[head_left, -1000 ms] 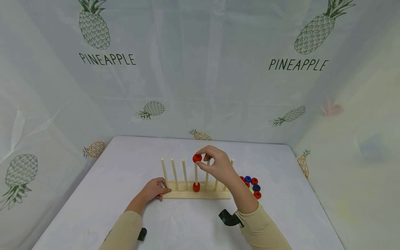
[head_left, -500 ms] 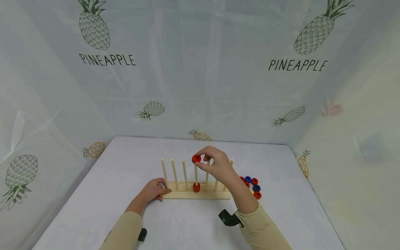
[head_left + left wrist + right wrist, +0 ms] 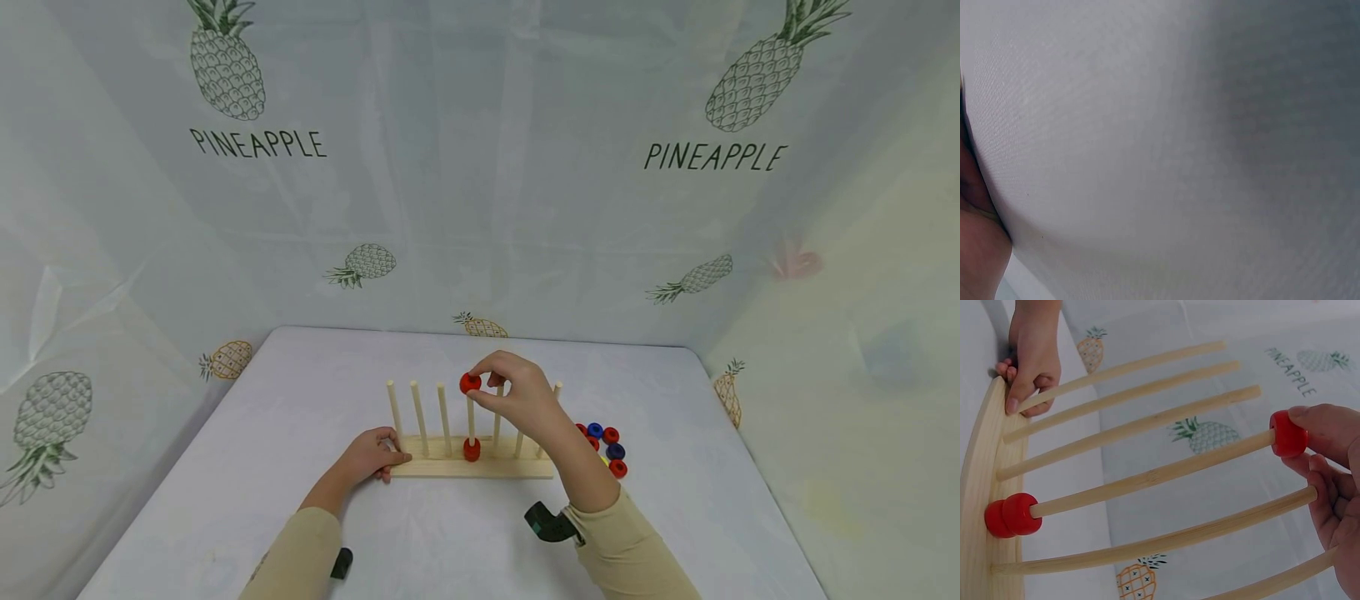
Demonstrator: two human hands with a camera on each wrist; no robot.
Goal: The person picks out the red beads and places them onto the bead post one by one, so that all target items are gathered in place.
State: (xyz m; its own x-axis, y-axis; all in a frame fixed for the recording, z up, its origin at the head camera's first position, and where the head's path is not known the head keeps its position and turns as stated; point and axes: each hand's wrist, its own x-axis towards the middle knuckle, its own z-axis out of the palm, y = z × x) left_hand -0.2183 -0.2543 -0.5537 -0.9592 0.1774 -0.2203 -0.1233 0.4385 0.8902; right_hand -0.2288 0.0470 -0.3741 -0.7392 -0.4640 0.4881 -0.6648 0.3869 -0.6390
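Observation:
My right hand (image 3: 517, 396) pinches a red bead (image 3: 1287, 434) between thumb and finger. The bead sits at the tip of the middle wooden peg (image 3: 1154, 478), and the peg's end is hidden by it. Two more red beads (image 3: 1013, 515) are stacked at the foot of that same peg. The pegs stand in a row on a pale wooden base (image 3: 472, 468). My left hand (image 3: 369, 454) grips the left end of this base, thumb on top near the first peg. In the left wrist view, only an edge of the hand (image 3: 982, 256) shows beside the white table surface.
Several loose beads lie on the white table (image 3: 450, 542) right of the base, among them a blue bead (image 3: 595, 430) and a red bead (image 3: 618, 469); the right forearm partly covers the group. A pineapple-print sheet (image 3: 450, 167) hangs behind and at both sides.
The red bead in my right hand has shifted slightly left and down, lining up with the middle peg's tip. My left hand has stayed on the base.

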